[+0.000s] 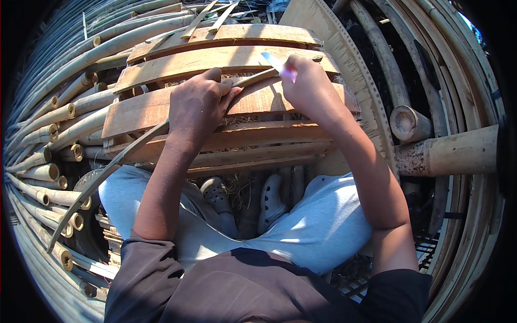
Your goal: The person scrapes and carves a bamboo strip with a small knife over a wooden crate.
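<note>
A long, thin bamboo strip (141, 139) slants across the slatted wooden bench (253, 102) in front of me. Its lower end hangs past my left forearm, and its far end reaches beyond my right hand. My left hand (195, 102) is closed around the strip near the middle of the bench. In my right hand (309, 83) is a small knife (272, 62) with a shiny blade and what looks like a pinkish handle, partly blurred by glare. The blade points up and left, close above the strip; whether it touches cannot be made out.
Stacked bamboo poles (64, 113) fill the left side, their cut ends facing me. A board with a torn surface (355, 70) leans along the bench's right edge. Beyond it are a thick bamboo pole (458, 153) and long slats (474, 97). Thin offcuts (221, 19) lie at the far edge.
</note>
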Motion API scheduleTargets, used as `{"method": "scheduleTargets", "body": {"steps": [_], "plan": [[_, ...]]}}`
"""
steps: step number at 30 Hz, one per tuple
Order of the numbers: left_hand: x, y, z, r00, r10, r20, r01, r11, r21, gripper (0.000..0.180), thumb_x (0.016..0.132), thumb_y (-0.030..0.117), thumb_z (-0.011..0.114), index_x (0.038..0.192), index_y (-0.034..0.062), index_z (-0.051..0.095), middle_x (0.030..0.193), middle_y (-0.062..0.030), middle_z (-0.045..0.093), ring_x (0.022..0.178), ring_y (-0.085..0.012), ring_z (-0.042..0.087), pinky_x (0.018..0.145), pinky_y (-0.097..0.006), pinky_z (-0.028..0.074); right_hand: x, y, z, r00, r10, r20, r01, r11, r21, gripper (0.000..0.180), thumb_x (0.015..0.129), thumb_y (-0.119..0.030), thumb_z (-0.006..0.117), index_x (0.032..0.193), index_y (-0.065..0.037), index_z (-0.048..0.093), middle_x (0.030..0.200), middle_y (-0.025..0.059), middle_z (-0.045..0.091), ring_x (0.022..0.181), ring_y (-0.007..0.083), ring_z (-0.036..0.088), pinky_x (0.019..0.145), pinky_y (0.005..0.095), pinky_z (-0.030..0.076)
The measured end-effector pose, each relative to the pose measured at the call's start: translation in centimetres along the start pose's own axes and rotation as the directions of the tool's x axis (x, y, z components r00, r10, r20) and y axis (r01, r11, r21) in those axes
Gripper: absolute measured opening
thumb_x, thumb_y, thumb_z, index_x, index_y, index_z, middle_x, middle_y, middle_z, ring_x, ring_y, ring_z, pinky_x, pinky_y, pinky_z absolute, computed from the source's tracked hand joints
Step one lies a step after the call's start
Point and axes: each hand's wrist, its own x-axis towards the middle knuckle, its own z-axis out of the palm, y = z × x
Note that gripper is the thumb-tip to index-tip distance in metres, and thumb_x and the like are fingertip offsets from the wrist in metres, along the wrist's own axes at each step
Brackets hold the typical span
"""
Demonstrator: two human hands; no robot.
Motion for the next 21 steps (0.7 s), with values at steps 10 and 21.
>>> {"method": "scheduleTargets", "body": {"steps": [10,21], "plan": [[-0.2,0.0,0.2,0.998,0.056,-0.041,-0.057,0.998,-0.031,0.025,0.091,0.035,0.075,0.087,0.0097,0.078,0.074,-0.0072,0.059,0.069,-0.0284,0.066,0.061,-0.042,0.049,-1.8,-0.7,1.0,0.983,-0.165,0.081,0.162,0.986,0.043,0.027,0.097,-0.016,0.063,0.114,0.005,0.067,0.093,0.0248,0.072,0.087,0.0317,0.073,0.083,0.0427,0.056],[-0.1,-0.2,0.5,0.996,0.073,-0.045,-0.074,0.996,-0.04,0.024,0.089,0.036,0.075,0.089,0.0122,0.079,0.072,-0.0073,0.058,0.068,-0.0279,0.065,0.061,-0.042,0.05,-1.5,-1.0,0.3,0.995,-0.026,0.092,0.019,0.997,0.079,0.028,0.098,-0.018,0.062,0.112,0.006,0.067,0.101,0.0295,0.07,0.099,0.0359,0.072,0.091,0.0432,0.053]]}}
